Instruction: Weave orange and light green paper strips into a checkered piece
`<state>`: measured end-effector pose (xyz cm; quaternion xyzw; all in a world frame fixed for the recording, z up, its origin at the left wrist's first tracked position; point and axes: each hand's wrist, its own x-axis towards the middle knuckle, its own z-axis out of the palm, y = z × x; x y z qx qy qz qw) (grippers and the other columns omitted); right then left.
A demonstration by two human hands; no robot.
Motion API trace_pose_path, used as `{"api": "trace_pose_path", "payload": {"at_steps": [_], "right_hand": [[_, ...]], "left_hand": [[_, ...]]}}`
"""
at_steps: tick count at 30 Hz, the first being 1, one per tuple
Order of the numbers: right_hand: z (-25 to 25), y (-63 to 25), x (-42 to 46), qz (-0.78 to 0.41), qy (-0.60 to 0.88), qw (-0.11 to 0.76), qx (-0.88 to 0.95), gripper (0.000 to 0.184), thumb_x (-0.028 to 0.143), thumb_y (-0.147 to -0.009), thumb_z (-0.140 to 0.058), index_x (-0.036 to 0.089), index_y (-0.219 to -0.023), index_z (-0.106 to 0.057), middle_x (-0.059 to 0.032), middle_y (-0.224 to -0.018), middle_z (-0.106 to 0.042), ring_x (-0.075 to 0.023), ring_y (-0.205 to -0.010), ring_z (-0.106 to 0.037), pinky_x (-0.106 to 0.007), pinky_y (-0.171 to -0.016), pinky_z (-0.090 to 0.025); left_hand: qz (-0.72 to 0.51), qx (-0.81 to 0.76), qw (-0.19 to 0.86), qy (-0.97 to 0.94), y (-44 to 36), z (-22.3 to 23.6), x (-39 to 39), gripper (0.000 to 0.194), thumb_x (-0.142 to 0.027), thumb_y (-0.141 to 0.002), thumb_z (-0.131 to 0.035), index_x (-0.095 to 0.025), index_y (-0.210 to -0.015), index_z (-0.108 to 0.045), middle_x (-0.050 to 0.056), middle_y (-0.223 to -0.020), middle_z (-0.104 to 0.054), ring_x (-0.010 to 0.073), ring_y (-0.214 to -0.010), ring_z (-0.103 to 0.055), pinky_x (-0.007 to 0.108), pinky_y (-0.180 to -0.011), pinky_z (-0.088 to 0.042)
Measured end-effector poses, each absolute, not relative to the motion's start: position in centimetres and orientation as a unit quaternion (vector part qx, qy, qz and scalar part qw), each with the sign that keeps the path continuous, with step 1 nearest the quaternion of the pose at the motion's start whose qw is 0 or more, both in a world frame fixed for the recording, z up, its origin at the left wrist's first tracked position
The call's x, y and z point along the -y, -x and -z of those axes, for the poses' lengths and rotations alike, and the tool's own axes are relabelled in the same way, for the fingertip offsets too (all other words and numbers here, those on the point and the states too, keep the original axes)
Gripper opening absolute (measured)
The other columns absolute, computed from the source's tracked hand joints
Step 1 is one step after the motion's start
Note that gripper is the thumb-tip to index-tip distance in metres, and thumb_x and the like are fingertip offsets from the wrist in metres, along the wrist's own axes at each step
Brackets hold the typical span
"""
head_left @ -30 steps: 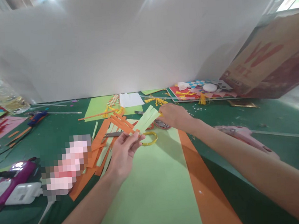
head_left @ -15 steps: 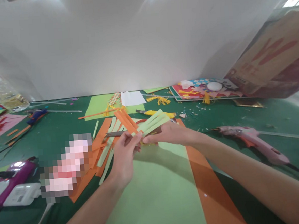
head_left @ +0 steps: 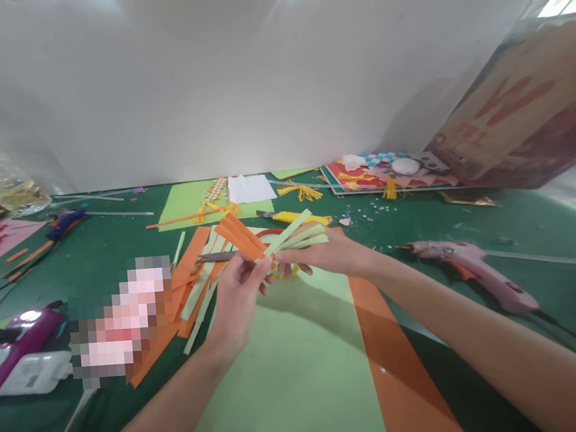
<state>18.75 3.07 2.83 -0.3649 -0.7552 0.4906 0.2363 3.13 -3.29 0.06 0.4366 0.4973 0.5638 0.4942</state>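
Observation:
Both hands meet over the middle of the table, gripping a small weave of paper strips. Orange paper strips [head_left: 240, 234] fan up to the left from it, light green paper strips [head_left: 302, 237] to the right. My left hand [head_left: 238, 288] pinches the weave where the colours cross. Fingers of my right hand [head_left: 323, 253] close on the green side. Below lies a light green sheet [head_left: 298, 360] over an orange sheet [head_left: 391, 353]. Behind the hands, scissors [head_left: 216, 256] show a blade, their handles partly hidden. Loose green and orange strips [head_left: 195, 295] lie left of my left hand.
A pink glue gun [head_left: 474, 269] lies at right, a blue glue gun [head_left: 66, 223] at far left. A yellow cutter [head_left: 298, 218] lies behind the hands. A purple power strip [head_left: 25, 346] and a pixelated item [head_left: 123, 326] are at left. A white board [head_left: 219, 82] stands behind.
The green strips have spread apart, one now angled higher than the others. My right hand's fingers have shifted at the weave. The whole view has slid slightly.

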Motion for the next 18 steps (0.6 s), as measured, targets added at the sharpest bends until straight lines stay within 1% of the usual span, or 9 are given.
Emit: {"api": "trace_pose_path", "payload": {"at_steps": [2, 5, 11, 14, 16, 18], "right_hand": [[-2.94, -18.76, -2.94, -0.469, 0.386, 0.24, 0.757, 0.023, 0.032, -0.078, -0.058, 0.015, -0.066, -0.067, -0.0039, -0.064, -0.067, -0.0095, -0.053, -0.055, -0.018, -0.04, -0.04], [-2.93, -18.62, -2.79, -0.442, 0.398, 0.252, 0.763, 0.023, 0.03, -0.077, -0.057, 0.015, -0.062, -0.066, -0.0037, -0.061, -0.066, -0.0082, -0.048, -0.051, -0.018, -0.038, -0.038], [-2.83, -18.38, -2.65, -0.443, 0.394, 0.235, 0.77, 0.021, 0.027, -0.077, -0.053, 0.015, -0.064, -0.066, -0.0034, -0.06, -0.065, -0.0093, -0.051, -0.053, -0.019, -0.039, -0.039], [-2.73, -18.38, -2.43, -0.435, 0.39, 0.235, 0.777, 0.023, 0.02, -0.076, -0.048, 0.016, -0.057, -0.06, -0.0019, -0.058, -0.063, -0.0091, -0.05, -0.052, -0.02, -0.042, -0.038], [-2.66, -18.41, -2.22, -0.404, 0.39, 0.247, 0.79, 0.023, 0.018, -0.074, -0.046, 0.017, -0.053, -0.056, -0.0006, -0.058, -0.061, -0.0095, -0.052, -0.051, -0.022, -0.047, -0.038], [-2.65, -18.5, -2.09, -0.36, 0.401, 0.262, 0.801, 0.02, 0.017, -0.072, -0.046, 0.018, -0.053, -0.053, 0.0006, -0.057, -0.057, -0.0098, -0.054, -0.048, -0.023, -0.05, -0.036]], "left_hand": [[-0.565, -0.5, 0.487, -0.441, -3.13, 0.04, 3.27, 0.016, -0.031, -0.074, -0.07, -0.018, -0.07, -0.061, -0.002, -0.062, -0.058, 0.0101, -0.057, -0.053, 0.02, -0.05, -0.04], [-0.562, -0.505, 0.485, -0.441, -3.18, 0.12, 3.2, 0.015, -0.031, -0.073, -0.07, -0.018, -0.071, -0.062, -0.001, -0.063, -0.059, 0.0105, -0.057, -0.053, 0.02, -0.049, -0.04], [-0.542, -0.518, 0.49, -0.444, -3.27, 0.07, 3.07, 0.018, -0.033, -0.07, -0.072, -0.017, -0.069, -0.064, 0.001, -0.064, -0.062, 0.0119, -0.058, -0.054, 0.021, -0.049, -0.04], [-0.544, -0.519, 0.481, -0.451, -3.22, 0.15, 3.09, 0.02, -0.033, -0.068, -0.073, -0.017, -0.067, -0.062, 0.0, -0.061, -0.059, 0.0112, -0.055, -0.053, 0.021, -0.048, -0.04], [-0.544, -0.52, 0.476, -0.455, -3.21, 0.28, 3.14, 0.021, -0.034, -0.07, -0.072, -0.017, -0.066, -0.06, -0.001, -0.059, -0.058, 0.0109, -0.054, -0.052, 0.021, -0.048, -0.04], [-0.544, -0.517, 0.474, -0.461, -3.25, 0.4, 3.19, 0.021, -0.034, -0.072, -0.07, -0.017, -0.066, -0.06, -0.001, -0.059, -0.057, 0.0108, -0.054, -0.052, 0.021, -0.048, -0.04]]}}
